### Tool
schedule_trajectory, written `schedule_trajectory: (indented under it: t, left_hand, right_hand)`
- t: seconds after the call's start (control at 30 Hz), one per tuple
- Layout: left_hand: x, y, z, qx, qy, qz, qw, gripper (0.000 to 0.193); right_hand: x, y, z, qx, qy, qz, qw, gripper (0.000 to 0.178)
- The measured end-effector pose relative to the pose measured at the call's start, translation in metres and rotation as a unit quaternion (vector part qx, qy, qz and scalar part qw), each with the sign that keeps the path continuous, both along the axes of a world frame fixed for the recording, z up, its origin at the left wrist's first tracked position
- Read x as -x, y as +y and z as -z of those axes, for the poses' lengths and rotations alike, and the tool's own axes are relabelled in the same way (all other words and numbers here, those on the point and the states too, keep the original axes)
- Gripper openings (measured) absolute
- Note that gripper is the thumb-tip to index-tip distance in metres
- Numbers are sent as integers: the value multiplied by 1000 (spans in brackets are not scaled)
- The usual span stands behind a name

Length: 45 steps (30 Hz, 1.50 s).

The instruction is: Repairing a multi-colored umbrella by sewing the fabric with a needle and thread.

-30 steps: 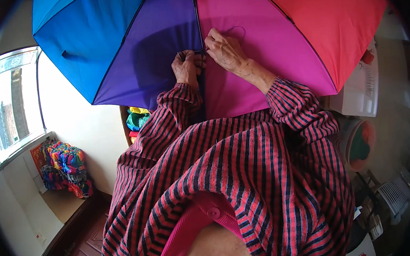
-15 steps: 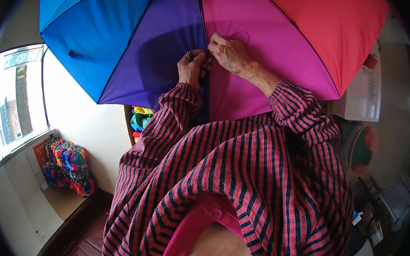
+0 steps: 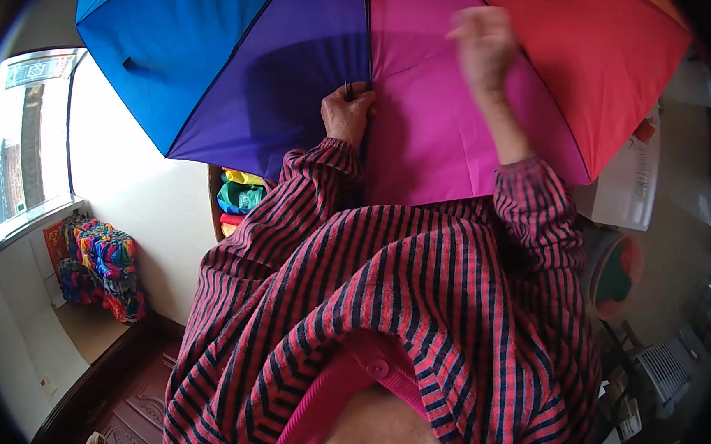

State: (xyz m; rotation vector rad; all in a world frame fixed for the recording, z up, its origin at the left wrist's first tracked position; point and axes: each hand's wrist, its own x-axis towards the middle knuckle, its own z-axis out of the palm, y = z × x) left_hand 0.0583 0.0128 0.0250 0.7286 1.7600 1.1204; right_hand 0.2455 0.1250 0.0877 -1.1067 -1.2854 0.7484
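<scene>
An open umbrella (image 3: 436, 134) spreads in front of me, with blue, purple, pink, red and orange panels. My left hand (image 3: 347, 114) is closed on it at the dark rib (image 3: 369, 27) between the purple and pink panels. A small dark metal piece (image 3: 349, 91) shows at those fingers; its kind is unclear. Up to the right, over the border of pink and red, my right hand (image 3: 487, 46) is smeared by motion. Its fingers and anything in them cannot be made out. A thin dark thread (image 3: 404, 70) runs across the pink panel from the rib.
Left of me, bundles of multicoloured yarn-like cord (image 3: 106, 256) sit by a bright window (image 3: 24, 146). Folded colourful cloth (image 3: 240, 195) fills a shelf beside my left sleeve. A round tub (image 3: 619, 276) and a white box (image 3: 633, 182) stand at the right. Lower left is a dark red carved wooden surface (image 3: 130, 411).
My right hand has left the rib and swung up and right across the pink panel. My left hand stays at the rib. The view has shifted slightly.
</scene>
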Motion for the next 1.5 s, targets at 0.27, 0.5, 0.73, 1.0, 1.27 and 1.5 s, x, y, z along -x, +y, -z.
schedule_trajectory:
  t: [0.27,0.5,0.73,1.0,1.27,1.5]
  left_hand:
    - [3,-4,-1,5,-72,-26,997,23]
    - [2,-4,-2,-12,-101,-30,994,23]
    - [2,-6,-4,-5,-106,-38,994,22]
    - [0,-7,-10,-24,-65,-70,995,20]
    - [0,-7,7,-89,-92,-83,988,15]
    - [8,-5,33,-159,-82,-105,978,13]
  right_hand:
    - [62,-59,58,-93,-509,-133,846,6]
    - [61,-67,54,-81,-539,-211,812,8]
    - [60,-62,55,-99,-533,-224,810,7]
    - [72,-47,65,-122,-491,-223,834,9]
    - [94,-58,28,-16,-585,-242,774,11]
    - [98,-56,71,-242,-609,-211,725,15]
